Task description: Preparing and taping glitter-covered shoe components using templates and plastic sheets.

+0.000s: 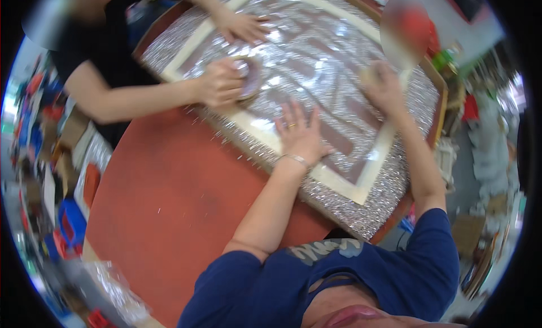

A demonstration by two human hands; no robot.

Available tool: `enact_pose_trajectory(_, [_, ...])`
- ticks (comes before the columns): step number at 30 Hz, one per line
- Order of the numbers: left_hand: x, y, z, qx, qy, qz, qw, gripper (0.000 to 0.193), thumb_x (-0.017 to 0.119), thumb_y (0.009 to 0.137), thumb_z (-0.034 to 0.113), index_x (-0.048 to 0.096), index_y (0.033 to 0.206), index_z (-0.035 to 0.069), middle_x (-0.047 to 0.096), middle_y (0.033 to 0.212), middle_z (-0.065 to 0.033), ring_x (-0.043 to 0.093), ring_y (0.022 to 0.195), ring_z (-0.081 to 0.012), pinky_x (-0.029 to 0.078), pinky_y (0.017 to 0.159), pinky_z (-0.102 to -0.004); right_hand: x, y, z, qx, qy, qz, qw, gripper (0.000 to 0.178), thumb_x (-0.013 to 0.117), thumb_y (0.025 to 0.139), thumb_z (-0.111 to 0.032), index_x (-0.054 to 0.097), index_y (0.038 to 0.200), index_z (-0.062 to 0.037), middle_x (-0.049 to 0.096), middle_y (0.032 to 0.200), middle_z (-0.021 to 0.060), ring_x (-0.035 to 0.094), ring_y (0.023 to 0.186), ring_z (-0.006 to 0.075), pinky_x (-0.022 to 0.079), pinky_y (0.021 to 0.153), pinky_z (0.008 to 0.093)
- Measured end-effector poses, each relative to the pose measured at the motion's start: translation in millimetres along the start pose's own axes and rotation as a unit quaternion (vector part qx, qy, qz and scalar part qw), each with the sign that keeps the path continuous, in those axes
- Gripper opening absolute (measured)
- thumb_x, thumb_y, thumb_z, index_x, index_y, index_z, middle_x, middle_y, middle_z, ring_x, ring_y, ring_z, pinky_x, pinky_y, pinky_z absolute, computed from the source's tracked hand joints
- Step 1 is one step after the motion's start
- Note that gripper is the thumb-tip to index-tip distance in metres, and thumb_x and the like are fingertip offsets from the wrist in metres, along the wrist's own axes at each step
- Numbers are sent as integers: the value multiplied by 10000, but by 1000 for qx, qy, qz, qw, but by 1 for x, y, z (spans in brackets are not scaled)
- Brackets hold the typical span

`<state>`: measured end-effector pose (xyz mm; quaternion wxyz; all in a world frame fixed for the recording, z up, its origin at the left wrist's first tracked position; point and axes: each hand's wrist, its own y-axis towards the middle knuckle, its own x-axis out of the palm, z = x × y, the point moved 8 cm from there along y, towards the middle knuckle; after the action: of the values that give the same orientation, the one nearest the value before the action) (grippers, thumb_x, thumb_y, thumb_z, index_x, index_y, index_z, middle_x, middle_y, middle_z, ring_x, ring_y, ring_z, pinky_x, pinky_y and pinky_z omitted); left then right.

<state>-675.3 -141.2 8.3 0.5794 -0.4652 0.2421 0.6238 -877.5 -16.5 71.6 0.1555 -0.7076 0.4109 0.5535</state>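
My left hand (300,133) lies flat with its fingers spread on a shiny, clear-looking sheet (333,139) that has brownish patches. A cream border (344,184) frames the sheet. On its right side, my right hand (387,93) is closed round a tan, rounded object (370,79), blurred and mostly hidden by the fingers. Glittering silvery bits (392,187) cover the surface around the frame. Across from me, a co-worker's hand (220,82) grips a roll of tape (248,77) against the sheet. The co-worker's other hand (243,26) rests flat near the far edge.
The sheet lies on a large reddish-brown table (186,209) with a raised wooden rim (440,113). Some silvery bits are scattered on the table. Blue bins (72,221) and boxes stand at the left. Clear plastic (121,288) lies at the lower left; white bundles (488,141) are on the right.
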Motion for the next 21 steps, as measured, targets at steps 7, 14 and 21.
enact_pose_trajectory(7, [0,-9,-12,-35,17,-10,999,1113,726,716,516,80,1481,31,-36,1494,-339,-68,1382,-508,-1,1080,-630,5,4,-31,-77,92,43,992,605,732,692,-339,557,1197,-55,570,1202,185,597,977,344,482,872,392])
enact_pose_trajectory(14, [-1,-2,-8,-27,21,-1,999,1095,717,732,506,81,1474,12,-47,1495,-335,-70,1384,-501,-7,1085,-619,27,-16,-62,-154,47,57,985,567,723,717,-380,560,1207,-146,565,1232,147,598,1012,352,489,886,409])
enact_pose_trajectory(21, [-1,-3,-4,-15,23,13,1000,1122,742,699,512,101,1465,-1,-23,1481,-361,-44,1371,-532,-5,1080,-625,9,80,22,-12,-135,150,979,534,671,735,-431,575,1170,-137,527,1286,136,584,1030,349,480,896,443])
